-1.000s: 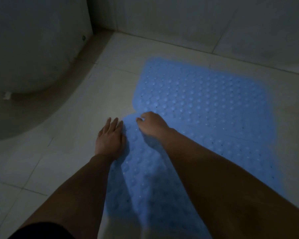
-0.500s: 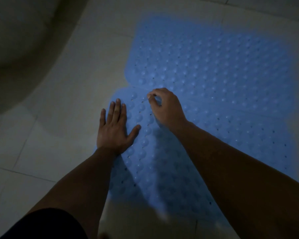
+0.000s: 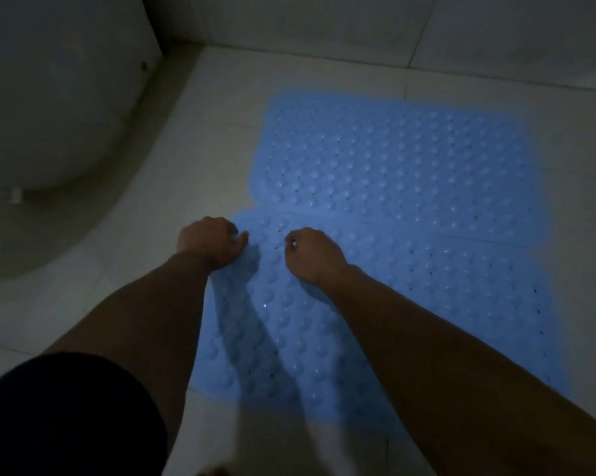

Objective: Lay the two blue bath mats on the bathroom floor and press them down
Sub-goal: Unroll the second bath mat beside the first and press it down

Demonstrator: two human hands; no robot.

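Note:
Two blue bath mats with raised bumps lie side by side on the pale tiled floor. The far mat [image 3: 392,159] lies flat near the wall. The near mat [image 3: 444,290] meets it along a seam and runs back under my arms. My left hand [image 3: 210,243] is at the near mat's far-left corner, fingers curled over the edge and thumb on top. My right hand [image 3: 312,255] rests on the same mat a little to the right, its fingers curled and pinching at the surface.
A white toilet bowl [image 3: 49,97] stands at the left, its base curving toward the mats. A tiled wall [image 3: 461,36] runs along the back. Bare floor tiles [image 3: 193,159] lie between the toilet and the mats. The room is dim.
My left hand lay flat with straight fingers on the near mat; its fingers now curl at the mat's corner. The right hand keeps its curled pose. The view has tilted up.

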